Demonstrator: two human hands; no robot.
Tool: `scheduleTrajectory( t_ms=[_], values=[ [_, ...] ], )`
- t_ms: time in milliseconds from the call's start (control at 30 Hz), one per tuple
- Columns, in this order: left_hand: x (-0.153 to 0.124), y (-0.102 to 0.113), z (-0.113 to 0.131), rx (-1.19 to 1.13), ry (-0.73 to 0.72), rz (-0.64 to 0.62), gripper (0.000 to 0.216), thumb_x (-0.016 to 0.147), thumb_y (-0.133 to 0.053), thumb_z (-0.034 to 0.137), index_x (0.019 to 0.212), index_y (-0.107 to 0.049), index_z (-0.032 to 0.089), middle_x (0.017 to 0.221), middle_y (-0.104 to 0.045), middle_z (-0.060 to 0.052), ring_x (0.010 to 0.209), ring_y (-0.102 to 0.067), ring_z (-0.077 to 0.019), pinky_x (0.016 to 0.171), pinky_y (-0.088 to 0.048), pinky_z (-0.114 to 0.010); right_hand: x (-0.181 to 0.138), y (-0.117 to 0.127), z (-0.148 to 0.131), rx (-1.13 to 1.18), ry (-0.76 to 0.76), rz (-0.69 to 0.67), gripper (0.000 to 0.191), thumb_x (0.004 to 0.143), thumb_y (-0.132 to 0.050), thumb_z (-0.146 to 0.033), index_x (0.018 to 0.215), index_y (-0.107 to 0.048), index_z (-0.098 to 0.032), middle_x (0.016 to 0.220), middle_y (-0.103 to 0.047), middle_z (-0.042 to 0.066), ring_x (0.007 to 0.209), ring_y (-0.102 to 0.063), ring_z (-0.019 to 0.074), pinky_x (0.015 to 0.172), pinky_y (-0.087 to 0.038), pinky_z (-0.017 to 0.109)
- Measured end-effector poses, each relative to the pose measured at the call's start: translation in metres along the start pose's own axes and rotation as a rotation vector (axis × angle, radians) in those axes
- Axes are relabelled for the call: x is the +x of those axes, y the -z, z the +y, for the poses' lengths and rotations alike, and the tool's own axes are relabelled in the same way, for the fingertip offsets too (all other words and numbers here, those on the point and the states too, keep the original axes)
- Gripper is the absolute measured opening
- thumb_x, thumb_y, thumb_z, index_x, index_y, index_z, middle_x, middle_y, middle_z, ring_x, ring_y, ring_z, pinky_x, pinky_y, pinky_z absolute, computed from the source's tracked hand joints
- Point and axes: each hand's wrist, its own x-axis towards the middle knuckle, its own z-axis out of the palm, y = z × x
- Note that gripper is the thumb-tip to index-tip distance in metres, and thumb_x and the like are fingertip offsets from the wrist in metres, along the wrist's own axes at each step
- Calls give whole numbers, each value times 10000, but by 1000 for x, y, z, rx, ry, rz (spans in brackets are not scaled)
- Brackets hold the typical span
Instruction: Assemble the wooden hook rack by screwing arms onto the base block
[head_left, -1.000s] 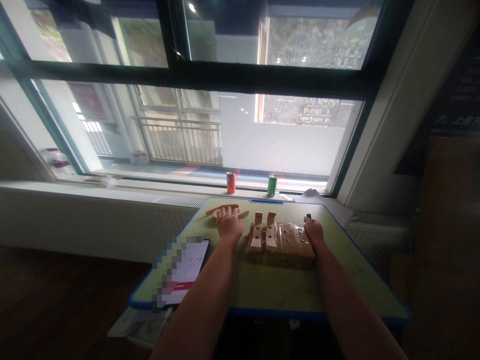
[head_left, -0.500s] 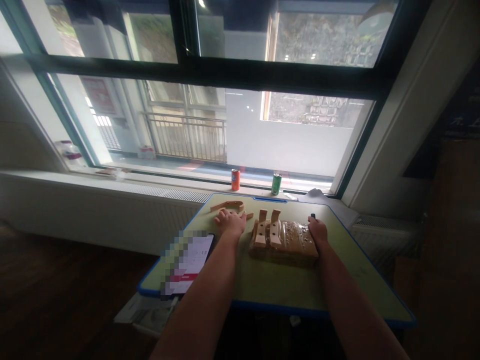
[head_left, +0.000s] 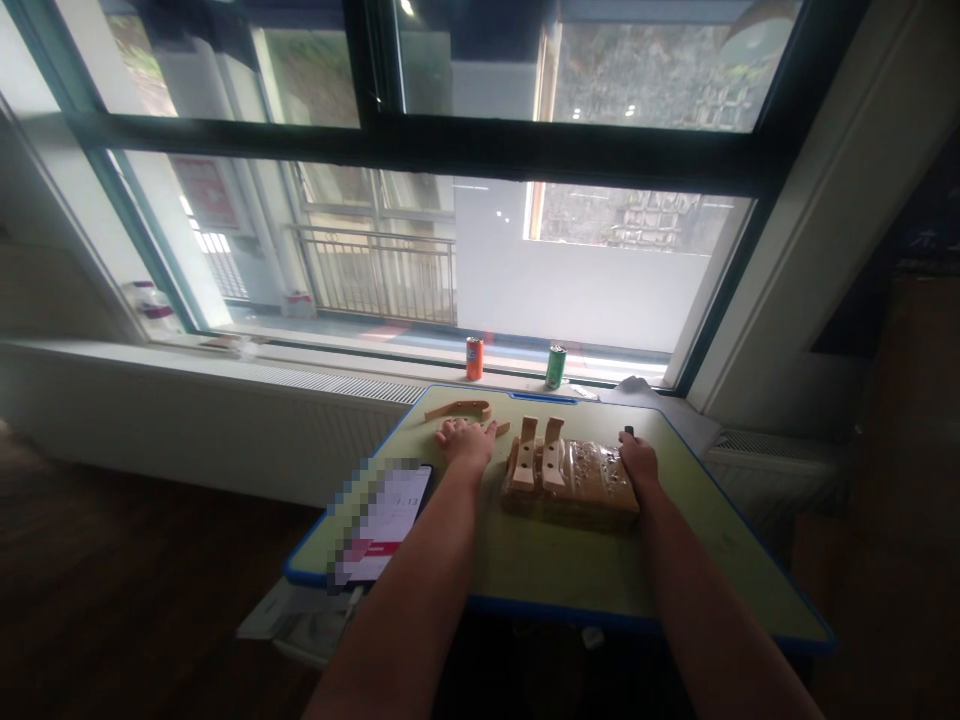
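my left hand (head_left: 466, 441) lies open and flat by the table (head_left: 555, 575) far edge, beside a curved wooden strip (head_left: 459, 409). my right hand (head_left: 638, 462) touches the right end of the wrapped wood bundle (head_left: 589, 482) mid-table; i cannot tell if it grips.

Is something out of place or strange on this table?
The phone seems to overhang the left edge of the table, which looks precarious. The wooden parts by the left hand and right hand look undamaged; nothing is spilled.
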Motion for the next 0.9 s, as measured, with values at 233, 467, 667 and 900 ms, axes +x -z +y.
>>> scheduleTrajectory(
  t_ms=[233, 467, 667, 900],
  values=[
    [1, -3, 1, 6, -29, 15, 664, 829, -245, 581, 935, -698, 107, 1196, -539, -207, 1203, -308, -430, 961, -210, -561, 2, -1, 2, -3, 12, -1, 430, 711, -418, -483, 840, -652, -146, 847, -673, 134, 770, -608, 238, 618, -407, 295],
    [0, 0, 3, 20, -28, 7, 630, 827, -283, 556, 965, -678, 84, 1179, -551, -209, 1195, -331, -419, 967, -212, -544, 2, 0, 4, -14, 16, 3, 443, 708, -413, -484, 860, -654, -144, 854, -673, 135, 763, -607, 240, 606, -401, 295],
    [-2, 5, 5, 27, -20, -13, 579, 813, -321, 543, 971, -675, 112, 1171, -556, -205, 1196, -343, -413, 964, -216, -534, 3, -1, 3, -29, 22, 12, 429, 697, -419, -478, 817, -659, -144, 838, -673, 143, 761, -605, 245, 610, -400, 297],
    [-3, 8, 8, 24, -9, -63, 547, 806, -343, 524, 943, -685, 120, 1127, -587, -196, 1226, -315, -412, 994, -168, -537, 1, 0, 3, -16, 27, 17, 420, 703, -419, -478, 809, -652, -146, 826, -673, 134, 747, -605, 237, 607, -403, 295]
  ],
)
